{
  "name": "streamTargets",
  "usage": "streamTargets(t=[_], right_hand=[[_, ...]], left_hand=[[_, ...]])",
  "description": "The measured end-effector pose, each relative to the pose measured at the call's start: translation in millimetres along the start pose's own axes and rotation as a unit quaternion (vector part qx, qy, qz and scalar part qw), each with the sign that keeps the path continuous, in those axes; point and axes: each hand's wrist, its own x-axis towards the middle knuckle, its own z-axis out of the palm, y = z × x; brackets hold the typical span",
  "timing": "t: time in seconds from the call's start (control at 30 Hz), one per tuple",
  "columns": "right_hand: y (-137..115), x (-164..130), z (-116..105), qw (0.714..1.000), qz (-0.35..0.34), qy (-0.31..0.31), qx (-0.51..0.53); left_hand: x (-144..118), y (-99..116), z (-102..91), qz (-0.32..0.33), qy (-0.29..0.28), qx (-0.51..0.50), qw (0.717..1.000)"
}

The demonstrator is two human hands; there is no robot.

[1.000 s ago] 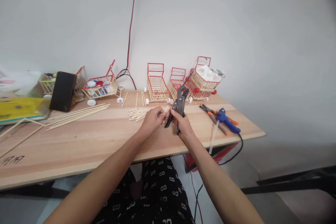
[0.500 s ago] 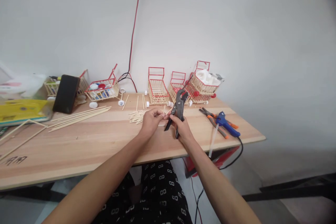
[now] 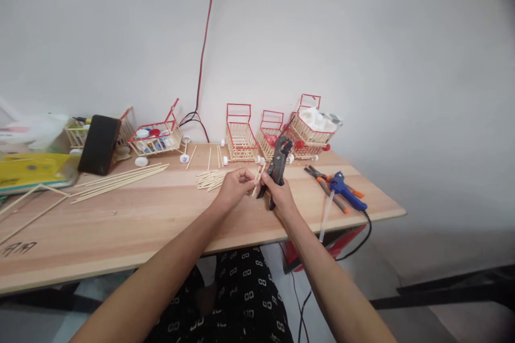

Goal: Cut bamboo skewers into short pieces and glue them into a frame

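My right hand (image 3: 280, 195) is wrapped round a black hand cutter (image 3: 277, 163), its curved head pointing up and away from me. My left hand (image 3: 234, 187) pinches short pale wooden sticks (image 3: 256, 182) just left of the cutter's handles. The right thumb lies close to these sticks; whether it touches them I cannot tell. Left of and beyond my left hand is a pile of short cut sticks (image 3: 210, 179). Behind the hands stands a small stick-built shopping cart (image 3: 241, 142) with a red handle and white wheels.
More little carts stand along the wall, one holding bottle caps (image 3: 155, 142), another white material (image 3: 316, 120). On the right lie pliers (image 3: 340, 203) and a blue glue gun (image 3: 348, 193) with its cord over the edge. Long sticks (image 3: 120, 183) and a phone (image 3: 100, 144) are left.
The sticks in my left hand now stand more upright between the hands. The cutter has shifted slightly to the right, and its handles look closer together.
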Motion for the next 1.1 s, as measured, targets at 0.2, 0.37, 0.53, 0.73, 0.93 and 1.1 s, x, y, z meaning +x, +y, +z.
streamTargets(t=[0.2, 0.37, 0.53, 0.73, 0.93, 1.1], right_hand=[[-5.5, -1.4, 1.1, 0.999, 0.009, 0.006, 0.053], [-12.0, -0.6, -0.5, 0.993, 0.003, 0.050, 0.106], [-5.8, 2.2, -4.3, 0.997, -0.006, 0.061, 0.045], [-1.1, -0.1, -4.5, 0.999, 0.001, 0.007, 0.043], [1.5, -0.7, -4.4, 0.999, 0.005, -0.011, 0.030], [-4.5, -2.4, -4.2, 0.999, 0.015, -0.021, 0.040]], left_hand=[[-4.0, -4.0, -1.2, -0.062, -0.067, -0.049, 0.995], [-9.2, -1.3, -7.0, -0.153, -0.116, -0.074, 0.979], [-10.6, 4.0, -8.3, -0.171, -0.155, -0.063, 0.971], [-6.6, -2.8, -10.0, -0.104, -0.149, -0.025, 0.983], [-6.0, 0.6, -11.2, -0.077, -0.172, 0.033, 0.982], [-7.9, 5.9, -9.3, -0.066, -0.179, 0.070, 0.979]])
